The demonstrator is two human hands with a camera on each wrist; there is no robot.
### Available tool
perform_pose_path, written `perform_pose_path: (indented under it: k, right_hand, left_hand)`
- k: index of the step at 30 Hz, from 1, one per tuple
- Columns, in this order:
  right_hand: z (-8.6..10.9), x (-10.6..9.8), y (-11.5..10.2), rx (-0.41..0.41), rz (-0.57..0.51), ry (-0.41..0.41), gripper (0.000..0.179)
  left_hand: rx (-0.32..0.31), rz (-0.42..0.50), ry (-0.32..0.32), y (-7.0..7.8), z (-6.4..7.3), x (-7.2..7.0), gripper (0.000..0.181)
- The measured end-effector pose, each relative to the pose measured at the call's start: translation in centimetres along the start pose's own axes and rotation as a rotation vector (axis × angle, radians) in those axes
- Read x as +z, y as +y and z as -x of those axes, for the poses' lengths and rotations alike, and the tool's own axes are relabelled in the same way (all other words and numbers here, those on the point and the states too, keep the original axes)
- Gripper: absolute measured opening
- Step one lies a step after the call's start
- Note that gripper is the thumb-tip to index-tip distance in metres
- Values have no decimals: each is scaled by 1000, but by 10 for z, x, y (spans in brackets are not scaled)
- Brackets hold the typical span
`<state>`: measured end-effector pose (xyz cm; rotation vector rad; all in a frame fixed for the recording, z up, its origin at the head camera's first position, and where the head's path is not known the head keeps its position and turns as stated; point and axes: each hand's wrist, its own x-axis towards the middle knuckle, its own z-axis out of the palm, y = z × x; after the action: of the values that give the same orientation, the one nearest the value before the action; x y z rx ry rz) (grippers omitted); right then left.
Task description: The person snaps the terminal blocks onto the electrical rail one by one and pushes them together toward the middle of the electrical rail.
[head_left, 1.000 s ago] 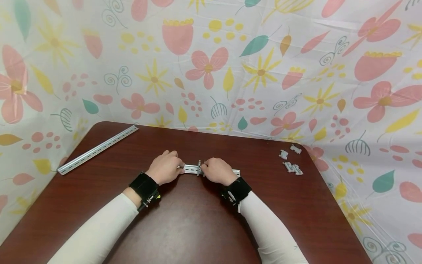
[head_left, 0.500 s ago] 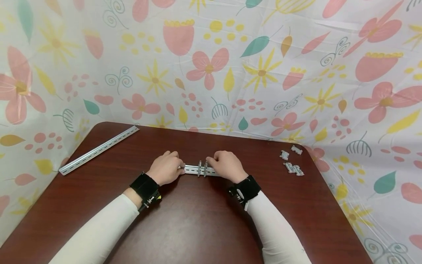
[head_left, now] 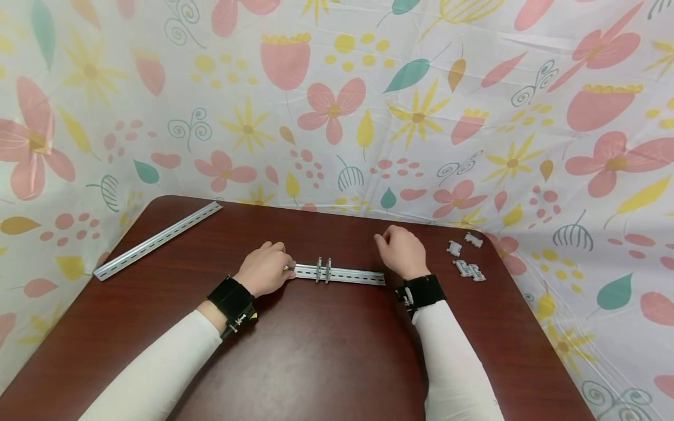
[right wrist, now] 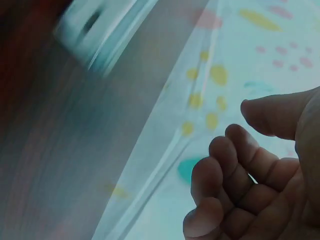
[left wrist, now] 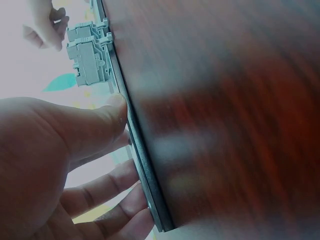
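A short slotted metal DIN rail [head_left: 358, 277] lies across the middle of the table. My left hand [head_left: 265, 269] grips its left end; in the left wrist view the thumb [left wrist: 112, 112] is on the rail's near edge and the other fingers reach its far side. Two grey terminal blocks [left wrist: 92, 62] stand side by side on the rail, just right of that hand. My right hand [head_left: 402, 252] is in the air beyond the rail's right end. Its fingers [right wrist: 207, 175] are loosely curled and hold nothing.
Several loose grey terminal blocks [head_left: 463, 268] lie at the table's back right, to the right of my right hand. A longer slotted rail [head_left: 158, 241] rests diagonally at the back left. A flower-patterned sheet [head_left: 332, 164] hangs behind the brown table [head_left: 295, 351].
My right hand has let go of the second terminal block and moved right, away from the rail, uncovering its right end. My left hand keeps its grip in the same place.
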<state>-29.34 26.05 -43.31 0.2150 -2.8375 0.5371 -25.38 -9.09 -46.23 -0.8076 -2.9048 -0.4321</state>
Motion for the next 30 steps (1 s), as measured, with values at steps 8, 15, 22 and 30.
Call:
perform_pose_path:
  k: [8, 15, 22, 30]
  right_hand:
    - [-1, -6, 39, 64, 127, 74, 31]
    - [1, -12, 68, 73, 146, 142, 33]
    - [3, -19, 89, 102, 178, 166, 38]
    - [9, -29, 102, 225, 148, 70, 55]
  left_hand:
    - [-6, 6, -3, 0, 0, 0, 8]
    - [-2, -1, 3, 1, 1, 0, 8]
    - [-6, -6, 6, 1, 1, -3, 7]
    - [-15, 1, -3, 0, 0, -2, 10]
